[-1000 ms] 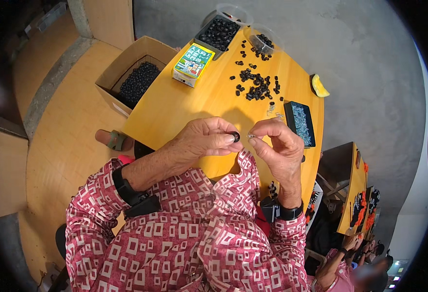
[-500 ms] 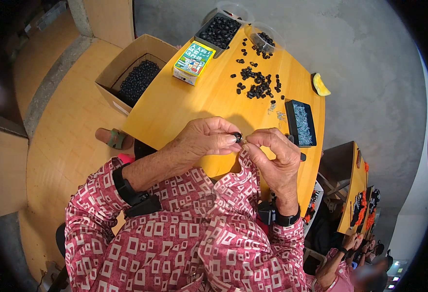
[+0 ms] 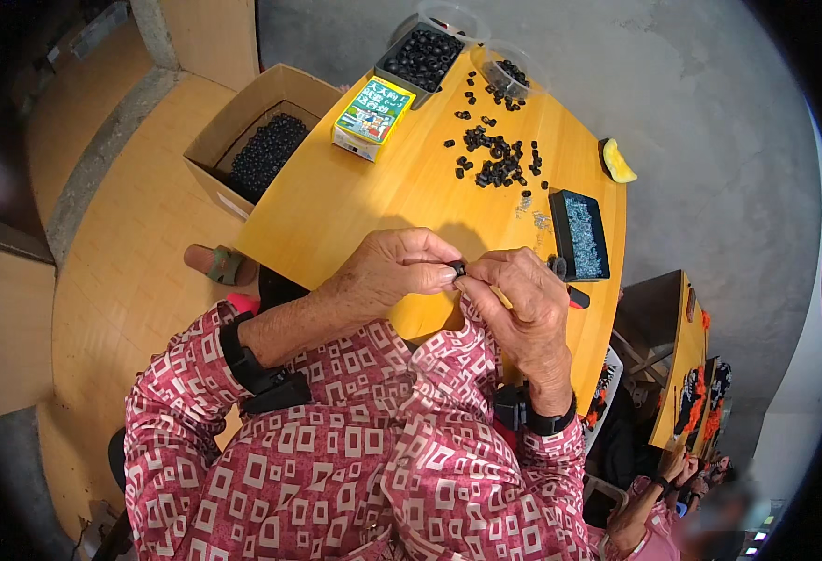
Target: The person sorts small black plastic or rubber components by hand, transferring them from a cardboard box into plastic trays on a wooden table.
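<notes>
Between the thumb and fingertips of my left hand (image 3: 397, 266) is a small black round plastic part (image 3: 456, 268). My right hand (image 3: 523, 290) meets it from the other side, thumb and forefinger pinched against the part. Anything smaller between those right fingertips is hidden. Both hands are held above the near edge of the wooden table (image 3: 411, 196). Beyond them lies a loose scatter of similar black parts (image 3: 500, 166), with several thin metal pins (image 3: 542, 222) beside it. A black tray of small silvery pieces (image 3: 581, 234) stands to the right of the pins.
A dark box of black parts (image 3: 420, 61), a clear tub (image 3: 512, 70) and a green-yellow carton (image 3: 371, 117) stand at the far side. A cardboard box (image 3: 210, 154) of black parts sits left. A yellow wedge-shaped thing (image 3: 619, 164) lies at the right edge. Another person's arm (image 3: 640, 514) shows lower right.
My right fingertips have closed in on the black part, and the small shiny bit seen between the hands is now covered. A red-tipped object shows more beside my right hand.
</notes>
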### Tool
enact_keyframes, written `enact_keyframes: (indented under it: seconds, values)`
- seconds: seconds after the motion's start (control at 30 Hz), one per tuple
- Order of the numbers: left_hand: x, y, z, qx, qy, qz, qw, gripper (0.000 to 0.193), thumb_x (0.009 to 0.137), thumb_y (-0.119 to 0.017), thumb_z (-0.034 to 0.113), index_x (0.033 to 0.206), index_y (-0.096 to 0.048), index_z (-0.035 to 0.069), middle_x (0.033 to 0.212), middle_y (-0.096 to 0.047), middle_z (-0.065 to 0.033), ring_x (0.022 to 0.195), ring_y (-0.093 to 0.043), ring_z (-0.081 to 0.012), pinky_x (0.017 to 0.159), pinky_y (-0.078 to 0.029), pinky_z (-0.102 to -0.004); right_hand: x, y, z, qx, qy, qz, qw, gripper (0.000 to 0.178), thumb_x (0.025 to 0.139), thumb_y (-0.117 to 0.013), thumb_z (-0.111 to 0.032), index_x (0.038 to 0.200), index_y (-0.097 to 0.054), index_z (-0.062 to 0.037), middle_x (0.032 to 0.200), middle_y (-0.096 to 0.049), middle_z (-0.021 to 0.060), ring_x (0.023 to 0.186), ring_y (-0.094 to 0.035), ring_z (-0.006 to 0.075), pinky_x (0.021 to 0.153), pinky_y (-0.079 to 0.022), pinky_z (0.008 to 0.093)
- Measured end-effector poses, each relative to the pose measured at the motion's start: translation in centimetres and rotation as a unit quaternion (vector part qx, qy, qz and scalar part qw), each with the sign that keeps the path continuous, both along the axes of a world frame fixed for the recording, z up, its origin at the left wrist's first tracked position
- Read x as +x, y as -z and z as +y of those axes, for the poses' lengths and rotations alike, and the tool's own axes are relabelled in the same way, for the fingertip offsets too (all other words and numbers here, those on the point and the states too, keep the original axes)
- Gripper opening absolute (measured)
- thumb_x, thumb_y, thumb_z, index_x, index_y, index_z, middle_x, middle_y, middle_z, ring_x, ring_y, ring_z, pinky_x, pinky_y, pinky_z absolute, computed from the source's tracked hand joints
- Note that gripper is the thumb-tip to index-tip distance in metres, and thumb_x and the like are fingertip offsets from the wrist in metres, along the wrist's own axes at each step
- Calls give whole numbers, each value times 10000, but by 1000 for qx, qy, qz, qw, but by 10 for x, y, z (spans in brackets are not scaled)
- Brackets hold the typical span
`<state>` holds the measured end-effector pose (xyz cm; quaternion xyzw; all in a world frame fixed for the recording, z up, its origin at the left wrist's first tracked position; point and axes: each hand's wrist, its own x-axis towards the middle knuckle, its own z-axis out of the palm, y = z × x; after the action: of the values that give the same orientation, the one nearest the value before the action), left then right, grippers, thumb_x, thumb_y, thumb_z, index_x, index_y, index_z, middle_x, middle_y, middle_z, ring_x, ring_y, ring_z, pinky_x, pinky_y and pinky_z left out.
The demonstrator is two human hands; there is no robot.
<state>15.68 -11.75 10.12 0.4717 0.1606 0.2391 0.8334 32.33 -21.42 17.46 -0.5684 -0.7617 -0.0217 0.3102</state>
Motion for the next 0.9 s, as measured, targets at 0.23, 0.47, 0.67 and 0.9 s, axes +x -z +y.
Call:
enact_keyframes:
  seconds: [0.23, 0.47, 0.67, 0.9]
  values:
    - [-1, 0, 1, -53, 38, -11, 998, 306, 928, -668, 156, 1181, -606, -6, 1091, -650, -73, 1013, -636, -140, 921, -521, -272, 0, 0, -2, -2, 3, 38, 999, 223, 709, -807, -35, 889, -677, -13, 834, -657, 95, 738, -624, 254, 652, -505, 343]
    - [1, 1, 1, -83, 49, -6, 995, 269, 927, -671, 172, 1144, -618, 23, 1089, -637, -54, 1027, -623, -141, 921, -528, -292, 1, 7, -8, 43, -7, 14, 999, 220, 727, -785, -30, 921, -684, -13, 873, -663, 93, 760, -623, 250, 673, -493, 346]
    - [1, 9, 0, -70, 51, -7, 996, 252, 927, -669, 165, 1131, -620, 26, 1076, -639, -49, 1010, -620, -133, 911, -530, -290, -2, 14, -7, 74, -24, -72, 994, 220, 736, -779, -64, 930, -685, -17, 906, -653, 87, 787, -621, 248, 707, -482, 364]
    - [0, 1, 0, -62, 44, 1, 997, 232, 930, -662, 151, 1115, -619, 18, 1049, -646, -56, 1001, -641, -150, 907, -531, -289, 11, -6, -1, 38, -20, -4, 999, 185, 762, -771, -93, 885, -672, 4, 863, -657, 124, 772, -620, 266, 673, -488, 361]
